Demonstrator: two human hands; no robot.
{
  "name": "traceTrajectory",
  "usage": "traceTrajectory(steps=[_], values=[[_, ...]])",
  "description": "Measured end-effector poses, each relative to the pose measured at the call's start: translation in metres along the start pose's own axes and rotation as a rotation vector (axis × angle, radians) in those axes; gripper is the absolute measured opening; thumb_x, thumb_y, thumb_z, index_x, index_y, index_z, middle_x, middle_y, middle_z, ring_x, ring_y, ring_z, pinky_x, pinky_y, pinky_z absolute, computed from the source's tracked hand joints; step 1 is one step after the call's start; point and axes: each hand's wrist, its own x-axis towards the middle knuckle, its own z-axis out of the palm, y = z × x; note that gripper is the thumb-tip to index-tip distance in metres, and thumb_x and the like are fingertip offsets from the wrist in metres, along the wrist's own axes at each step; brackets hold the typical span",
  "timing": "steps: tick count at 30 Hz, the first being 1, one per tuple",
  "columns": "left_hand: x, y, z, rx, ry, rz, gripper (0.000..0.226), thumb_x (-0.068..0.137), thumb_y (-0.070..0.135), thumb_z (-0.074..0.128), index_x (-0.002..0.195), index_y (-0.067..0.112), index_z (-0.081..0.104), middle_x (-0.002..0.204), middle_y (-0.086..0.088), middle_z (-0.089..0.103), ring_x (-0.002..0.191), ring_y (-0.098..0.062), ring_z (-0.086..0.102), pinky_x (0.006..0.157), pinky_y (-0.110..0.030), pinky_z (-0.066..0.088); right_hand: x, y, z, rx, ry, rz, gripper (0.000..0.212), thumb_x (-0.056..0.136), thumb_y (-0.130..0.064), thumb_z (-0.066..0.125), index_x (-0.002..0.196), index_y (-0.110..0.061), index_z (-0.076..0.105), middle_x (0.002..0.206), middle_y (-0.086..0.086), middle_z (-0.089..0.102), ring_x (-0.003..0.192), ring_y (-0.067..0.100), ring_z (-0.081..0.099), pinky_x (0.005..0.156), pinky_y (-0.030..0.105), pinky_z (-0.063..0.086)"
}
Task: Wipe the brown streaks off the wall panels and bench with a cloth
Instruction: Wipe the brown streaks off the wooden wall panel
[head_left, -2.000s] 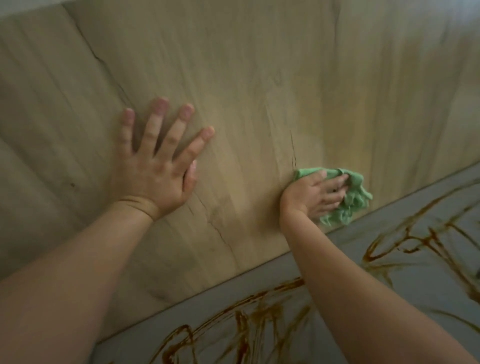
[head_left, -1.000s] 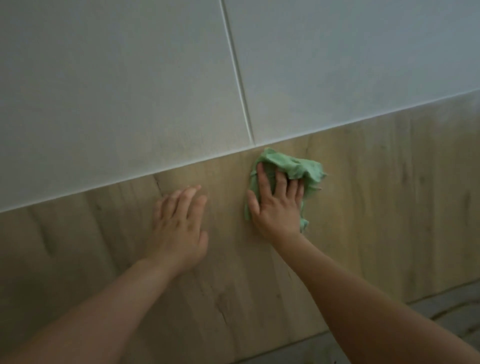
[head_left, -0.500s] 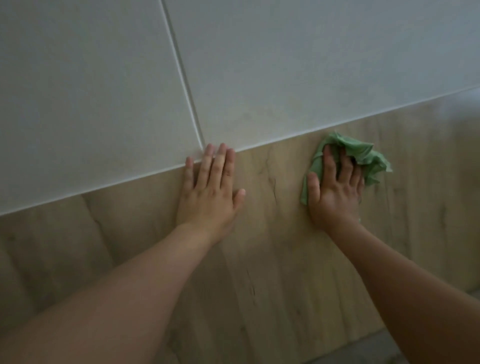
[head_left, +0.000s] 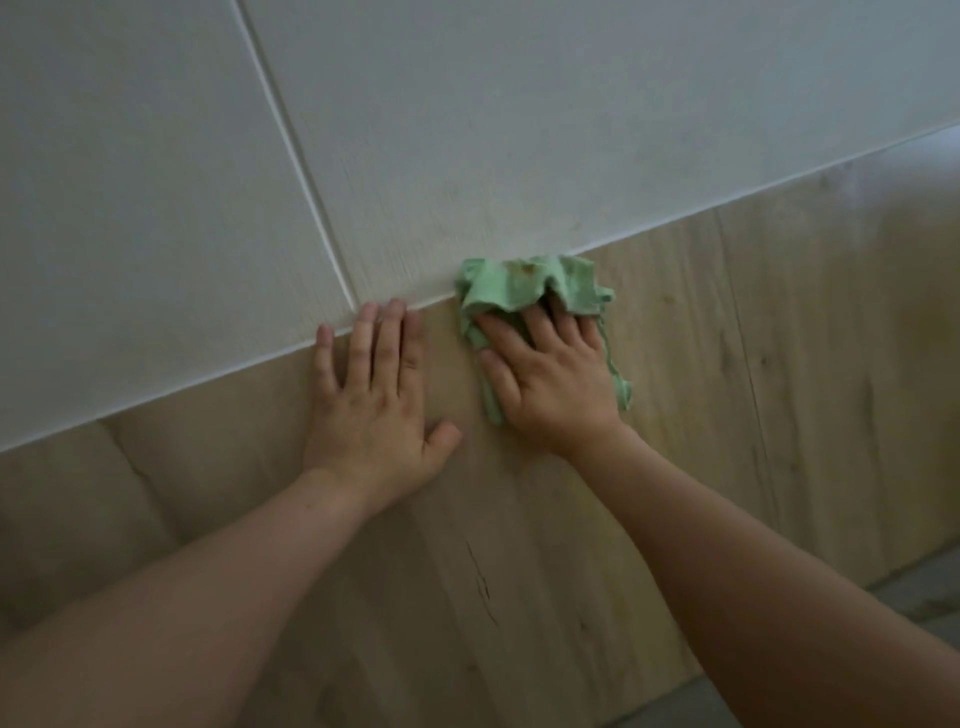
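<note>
Cloth (head_left: 501, 291) looks green, crumpled, spotted with brown

No words, labels, brand marks, numbers or signs can be read anywhere in view: the wood-grain wall panel (head_left: 727, 389), the white panels (head_left: 519, 104) above it and the green cloth (head_left: 509, 286) are all unmarked.

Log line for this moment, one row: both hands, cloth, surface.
left hand: flat on wood panel | right hand: pressing green cloth, brown-spotted, at seam below white panel
</note>
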Motion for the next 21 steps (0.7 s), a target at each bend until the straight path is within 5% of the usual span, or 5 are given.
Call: traceTrajectory(steps=[5,10,14,17,21], values=[[-0.001,0.002,0.004,0.019,-0.026,-0.016,0.115,0.082,0.084,0.017,0.158,0.001,-0.012,0.171,-0.019,-0.002,0.158,-0.037,-0.004,0.122,-0.067,-0.002,0.004,0.056,-0.017,0.077,-0.040,0.540,0.060,0.106,-0.053,0.027,0.164,-0.043,0.012,0.172,0.003,0.014,0.157,0.032,0.010,0.128,0.051,0.001],[0.002,0.001,-0.002,-0.041,-0.065,0.005,0.106,0.089,0.075,0.016,0.161,0.000,-0.007,0.171,-0.018,-0.008,0.157,-0.038,-0.010,0.121,-0.069,-0.001,-0.026,0.000,0.001,0.095,-0.005,0.663,0.062,0.106,-0.052,0.030,0.164,-0.039,0.014,0.172,0.002,0.014,0.156,0.034,0.013,0.128,0.053,0.002],[-0.001,0.000,0.000,-0.048,-0.032,0.018,0.100,0.092,0.065,0.025,0.161,-0.002,0.002,0.171,-0.022,0.000,0.157,-0.042,-0.002,0.120,-0.072,0.004,-0.135,-0.079,0.023,0.077,-0.043,0.188,0.055,0.101,-0.052,0.049,0.153,-0.037,0.048,0.149,0.007,0.051,0.140,0.041,0.044,0.123,0.056,0.024],[-0.001,0.001,0.002,-0.038,-0.010,0.018,0.097,0.095,0.067,0.021,0.161,-0.001,-0.001,0.171,-0.021,-0.003,0.157,-0.042,-0.003,0.121,-0.071,0.003,-0.203,-0.087,0.033,0.147,-0.133,-0.212,0.031,0.095,-0.052,0.063,0.121,-0.039,0.072,0.121,-0.004,0.061,0.112,0.030,0.065,0.096,0.043,0.045],[-0.001,0.002,0.011,-0.008,0.088,0.023,0.096,0.096,0.066,0.029,0.163,0.000,0.007,0.170,-0.023,0.009,0.156,-0.045,0.010,0.120,-0.071,0.006,-0.178,-0.046,0.038,0.085,-0.097,-0.261,0.039,0.092,-0.058,0.061,0.125,-0.038,0.066,0.137,0.002,0.054,0.124,0.035,0.059,0.098,0.051,0.048]])
